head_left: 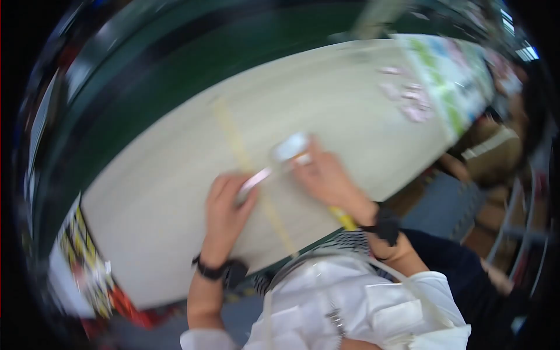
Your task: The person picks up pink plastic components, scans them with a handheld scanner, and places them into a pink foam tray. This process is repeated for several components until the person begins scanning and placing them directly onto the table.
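My left hand (pixel 226 201) is closed, with thumb and fingers pinching one end of a slim, pale pink strip-like piece (pixel 255 179) just above the pale table (pixel 169 175). To its right, my right hand (pixel 326 178) grips a small white, rounded object (pixel 290 147) with an orange line near its lower edge. Motion blur hides the kind of both things. The free end of the pink piece points toward the white object; whether they touch, I cannot tell.
Several small pink pieces (pixel 415 108) lie at the far right, beside a green-and-white printed sheet (pixel 434 81). A yellow line (pixel 233 137) crosses the table. A yellow item (pixel 343 218) is by my right wrist. Another person (pixel 496 149) sits at the right; red material (pixel 125 306) lies lower left.
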`<action>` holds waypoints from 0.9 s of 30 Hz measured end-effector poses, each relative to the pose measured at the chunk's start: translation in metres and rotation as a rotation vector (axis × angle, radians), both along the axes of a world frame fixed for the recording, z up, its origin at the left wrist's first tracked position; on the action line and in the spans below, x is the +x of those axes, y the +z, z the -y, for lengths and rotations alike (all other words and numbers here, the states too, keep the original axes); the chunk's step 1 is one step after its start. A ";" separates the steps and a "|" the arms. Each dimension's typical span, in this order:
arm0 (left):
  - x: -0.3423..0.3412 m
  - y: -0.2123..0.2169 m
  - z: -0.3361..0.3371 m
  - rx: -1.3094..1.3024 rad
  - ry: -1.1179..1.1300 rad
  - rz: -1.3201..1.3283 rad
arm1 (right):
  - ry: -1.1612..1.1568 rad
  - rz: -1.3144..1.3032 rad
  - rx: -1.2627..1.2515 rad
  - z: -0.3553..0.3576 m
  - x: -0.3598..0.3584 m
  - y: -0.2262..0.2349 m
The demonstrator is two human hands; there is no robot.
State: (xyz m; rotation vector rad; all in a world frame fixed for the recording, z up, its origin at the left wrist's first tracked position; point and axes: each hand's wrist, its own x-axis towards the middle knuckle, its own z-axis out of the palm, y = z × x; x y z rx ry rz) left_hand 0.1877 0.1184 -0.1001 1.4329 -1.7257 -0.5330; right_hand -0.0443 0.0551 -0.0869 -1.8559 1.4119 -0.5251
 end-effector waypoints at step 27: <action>0.012 -0.001 -0.007 0.097 0.049 0.042 | 0.163 -0.112 0.059 -0.023 0.035 0.034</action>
